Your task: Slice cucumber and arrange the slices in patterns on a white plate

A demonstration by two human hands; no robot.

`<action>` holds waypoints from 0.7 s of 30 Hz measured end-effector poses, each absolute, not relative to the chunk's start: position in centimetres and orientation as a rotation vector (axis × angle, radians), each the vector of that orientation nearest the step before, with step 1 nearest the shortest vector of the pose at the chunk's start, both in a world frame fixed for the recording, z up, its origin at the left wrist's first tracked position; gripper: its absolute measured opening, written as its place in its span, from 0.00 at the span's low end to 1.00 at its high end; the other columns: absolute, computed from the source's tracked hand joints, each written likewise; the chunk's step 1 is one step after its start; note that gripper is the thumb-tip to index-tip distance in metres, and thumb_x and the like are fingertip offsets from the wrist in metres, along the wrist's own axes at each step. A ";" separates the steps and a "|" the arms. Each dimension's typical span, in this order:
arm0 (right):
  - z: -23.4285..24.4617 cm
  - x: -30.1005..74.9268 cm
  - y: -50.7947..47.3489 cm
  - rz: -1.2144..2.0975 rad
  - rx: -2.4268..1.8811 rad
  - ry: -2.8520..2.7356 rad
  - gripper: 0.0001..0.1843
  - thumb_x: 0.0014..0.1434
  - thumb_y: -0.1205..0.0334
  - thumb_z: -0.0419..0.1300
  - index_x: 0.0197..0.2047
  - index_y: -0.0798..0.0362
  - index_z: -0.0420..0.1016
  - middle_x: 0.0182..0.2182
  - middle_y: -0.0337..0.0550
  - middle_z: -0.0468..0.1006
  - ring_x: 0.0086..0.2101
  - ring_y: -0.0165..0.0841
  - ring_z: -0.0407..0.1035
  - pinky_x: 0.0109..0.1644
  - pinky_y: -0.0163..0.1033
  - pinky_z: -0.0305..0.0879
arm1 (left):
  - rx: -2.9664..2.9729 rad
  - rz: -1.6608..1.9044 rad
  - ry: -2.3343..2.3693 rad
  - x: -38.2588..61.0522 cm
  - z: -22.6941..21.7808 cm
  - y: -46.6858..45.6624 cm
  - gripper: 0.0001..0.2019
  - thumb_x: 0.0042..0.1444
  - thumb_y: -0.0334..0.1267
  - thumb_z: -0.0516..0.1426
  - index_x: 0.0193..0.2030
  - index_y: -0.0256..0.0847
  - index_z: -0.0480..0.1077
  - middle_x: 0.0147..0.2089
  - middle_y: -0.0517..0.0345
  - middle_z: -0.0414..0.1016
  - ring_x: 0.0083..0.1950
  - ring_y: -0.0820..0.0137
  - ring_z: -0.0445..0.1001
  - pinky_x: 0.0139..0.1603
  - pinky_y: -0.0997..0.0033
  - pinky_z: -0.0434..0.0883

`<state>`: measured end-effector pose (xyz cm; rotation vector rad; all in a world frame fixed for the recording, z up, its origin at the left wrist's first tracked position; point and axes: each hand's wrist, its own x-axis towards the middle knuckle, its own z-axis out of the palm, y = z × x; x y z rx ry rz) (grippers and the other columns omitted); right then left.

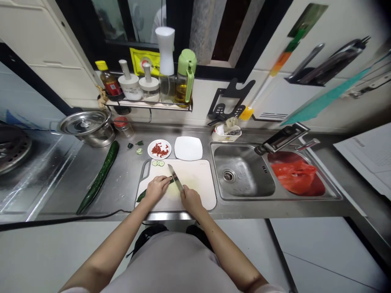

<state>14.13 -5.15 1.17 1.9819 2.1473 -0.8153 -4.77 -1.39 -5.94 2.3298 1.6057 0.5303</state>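
Observation:
A white cutting board (pixel 198 183) lies on the steel counter in front of me. My left hand (pixel 156 188) presses down on a piece of cucumber (pixel 141 196) on the board, fingers curled over it. My right hand (pixel 190 198) is closed round the handle of a knife (pixel 175 177), whose blade rests against the cucumber next to my left fingers. A few cucumber slices (pixel 158 163) lie at the board's far left corner. A whole long cucumber (pixel 99 177) lies on the counter to the left.
Behind the board stand a small plate of chopped red bits (pixel 159 149) and an empty white square plate (pixel 188 148). A steel pot (pixel 87 127) is far left. The sink (pixel 242 175) is to the right, beside a red basin (pixel 295 177). A shelf of bottles (pixel 149 103) hangs on the wall.

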 end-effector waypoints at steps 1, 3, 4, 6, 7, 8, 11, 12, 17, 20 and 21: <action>1.2 14.0 -5.1 -0.818 1.980 2.139 0.14 0.67 0.64 0.42 0.49 0.55 0.66 0.37 0.49 0.78 0.37 0.37 0.72 0.35 0.36 0.55 | 2.337 0.543 1.605 -4.7 -6.0 -1.4 0.14 0.63 0.41 0.52 0.51 0.51 0.75 0.46 0.57 0.76 0.45 0.68 0.71 0.46 0.70 0.68; 1.3 13.9 -5.1 -0.824 1.975 2.124 0.14 0.67 0.64 0.43 0.49 0.55 0.66 0.38 0.50 0.78 0.38 0.37 0.72 0.36 0.36 0.55 | 2.351 0.568 1.598 -4.7 -6.2 -1.6 0.14 0.63 0.41 0.52 0.51 0.50 0.75 0.46 0.56 0.76 0.45 0.68 0.70 0.46 0.70 0.68; 1.3 13.9 -5.1 -0.827 1.974 2.118 0.14 0.67 0.64 0.43 0.49 0.55 0.66 0.38 0.50 0.78 0.38 0.37 0.72 0.36 0.36 0.55 | 2.358 0.580 1.593 -4.7 -6.3 -1.6 0.14 0.63 0.40 0.52 0.51 0.50 0.75 0.45 0.56 0.75 0.45 0.68 0.70 0.47 0.69 0.68; 1.3 13.9 -5.0 -0.835 1.976 2.116 0.14 0.66 0.64 0.43 0.49 0.55 0.66 0.38 0.50 0.78 0.39 0.38 0.72 0.37 0.37 0.56 | 2.367 0.600 1.587 -4.7 -6.4 -1.6 0.14 0.63 0.40 0.52 0.51 0.50 0.75 0.45 0.56 0.75 0.45 0.68 0.70 0.47 0.69 0.68; 1.3 13.8 -5.0 -0.841 1.977 2.116 0.14 0.66 0.64 0.43 0.49 0.55 0.66 0.39 0.50 0.78 0.39 0.38 0.72 0.37 0.37 0.56 | 2.370 0.609 1.584 -4.7 -6.5 -1.6 0.14 0.63 0.40 0.52 0.51 0.50 0.75 0.45 0.56 0.75 0.45 0.68 0.70 0.47 0.69 0.68; 1.2 13.8 -5.0 -0.848 1.979 2.116 0.14 0.66 0.65 0.43 0.49 0.55 0.66 0.39 0.50 0.78 0.39 0.38 0.72 0.37 0.37 0.56 | 2.372 0.615 1.580 -4.7 -6.6 -1.6 0.14 0.63 0.39 0.52 0.51 0.50 0.75 0.45 0.55 0.75 0.45 0.68 0.70 0.47 0.69 0.68; 1.1 13.8 -5.0 -0.863 1.978 2.110 0.14 0.66 0.65 0.43 0.49 0.55 0.66 0.39 0.51 0.78 0.39 0.38 0.72 0.38 0.37 0.57 | 2.375 0.627 1.569 -4.8 -6.9 -1.5 0.14 0.63 0.39 0.52 0.51 0.50 0.75 0.44 0.55 0.75 0.45 0.68 0.70 0.47 0.68 0.69; 1.1 13.8 -5.0 -0.862 1.978 2.107 0.14 0.66 0.65 0.43 0.49 0.55 0.66 0.39 0.51 0.78 0.39 0.38 0.72 0.38 0.37 0.57 | 2.376 0.629 1.566 -4.8 -7.0 -1.5 0.14 0.63 0.39 0.52 0.51 0.50 0.75 0.44 0.55 0.74 0.45 0.68 0.69 0.47 0.68 0.68; 1.1 13.6 -5.0 -0.844 1.974 2.117 0.14 0.65 0.65 0.44 0.49 0.55 0.66 0.40 0.51 0.78 0.39 0.38 0.72 0.38 0.37 0.58 | 2.408 0.631 1.554 -4.9 -7.1 -1.5 0.14 0.63 0.40 0.52 0.51 0.50 0.74 0.44 0.55 0.74 0.45 0.68 0.69 0.47 0.68 0.68; 1.2 13.5 -5.0 -0.841 1.970 2.111 0.14 0.65 0.65 0.44 0.49 0.56 0.66 0.39 0.51 0.78 0.39 0.38 0.72 0.37 0.37 0.58 | 2.425 0.624 1.550 -4.9 -6.9 -1.5 0.14 0.63 0.40 0.51 0.51 0.49 0.74 0.44 0.55 0.74 0.45 0.68 0.69 0.47 0.68 0.68; 1.3 13.5 -5.0 -0.844 1.966 2.107 0.14 0.65 0.65 0.44 0.49 0.56 0.66 0.39 0.52 0.78 0.39 0.38 0.72 0.37 0.37 0.58 | 2.427 0.626 1.547 -4.9 -6.9 -1.5 0.14 0.63 0.40 0.51 0.51 0.49 0.74 0.44 0.55 0.74 0.45 0.68 0.69 0.46 0.68 0.68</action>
